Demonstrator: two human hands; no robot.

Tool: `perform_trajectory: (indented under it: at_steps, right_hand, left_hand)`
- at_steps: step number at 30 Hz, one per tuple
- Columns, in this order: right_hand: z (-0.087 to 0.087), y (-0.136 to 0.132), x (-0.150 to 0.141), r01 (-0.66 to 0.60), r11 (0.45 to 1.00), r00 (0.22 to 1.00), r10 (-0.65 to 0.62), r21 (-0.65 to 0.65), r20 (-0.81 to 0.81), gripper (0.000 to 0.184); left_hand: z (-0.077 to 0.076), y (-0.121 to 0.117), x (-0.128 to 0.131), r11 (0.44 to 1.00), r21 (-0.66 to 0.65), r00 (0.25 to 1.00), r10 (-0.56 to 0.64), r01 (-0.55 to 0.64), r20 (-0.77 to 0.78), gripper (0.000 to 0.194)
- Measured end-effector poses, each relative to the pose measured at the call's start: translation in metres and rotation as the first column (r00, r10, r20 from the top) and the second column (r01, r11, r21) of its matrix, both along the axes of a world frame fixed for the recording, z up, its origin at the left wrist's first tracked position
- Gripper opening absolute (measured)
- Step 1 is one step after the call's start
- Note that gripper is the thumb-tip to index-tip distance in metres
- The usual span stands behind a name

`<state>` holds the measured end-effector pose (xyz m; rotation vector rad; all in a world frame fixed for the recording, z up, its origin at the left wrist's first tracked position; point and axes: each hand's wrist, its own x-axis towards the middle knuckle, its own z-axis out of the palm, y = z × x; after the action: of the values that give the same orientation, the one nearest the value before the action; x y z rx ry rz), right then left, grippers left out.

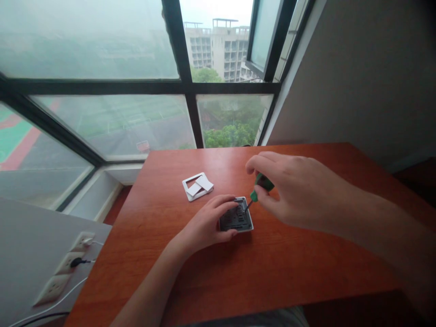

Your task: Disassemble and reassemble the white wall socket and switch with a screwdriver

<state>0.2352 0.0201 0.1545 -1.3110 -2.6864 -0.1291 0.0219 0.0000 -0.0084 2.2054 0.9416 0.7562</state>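
Note:
My left hand point(213, 219) grips the left side of a square wall switch point(235, 219), with a dark grey inside and a white rim, lying on the table. Its thumb is at the near edge and its fingers reach over the far part. In my right hand point(289, 186) is a screwdriver point(254, 195) with a green handle, held tilted. The thin metal shaft slants down to the left, and its tip meets the inside of the switch near the right side. My palm hides part of the handle.
On the reddish-brown wooden table point(143, 236), a white square frame point(185, 183) lies beyond my left hand with white rectangular plates point(204, 183) on it. Windows stand behind the table. At lower left, wall sockets point(57, 288) carry plugs and cables beside the table's edge.

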Motion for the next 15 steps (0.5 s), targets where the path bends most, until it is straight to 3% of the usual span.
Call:
perform_trajectory:
  at_steps: [5, 11, 15]
  right_hand:
    - [-0.0026, -0.0003, -0.0051, 0.168, 0.977, 0.979, -0.181, 0.13, 0.092, 0.034]
    - [-0.002, -0.0055, -0.0024, -0.027, 0.999, 0.999, 0.027, 0.02, -0.041, 0.022]
    - [-0.0044, -0.0039, -0.0036, 0.035, 0.996, 0.999, -0.036, 0.079, 0.02, 0.018]
  left_hand:
    - [0.0022, 0.0003, -0.0001, 1.0, -0.007, 1.0, 0.005, -0.005, -0.017, 0.066]
    - [0.0028, 0.0008, 0.0002, 1.0, -0.008, 1.0, -0.006, 0.006, -0.018, 0.066]
    - [0.0008, 0.0012, 0.0001, 1.0, 0.01, 1.0, -0.001, 0.001, -0.008, 0.066]
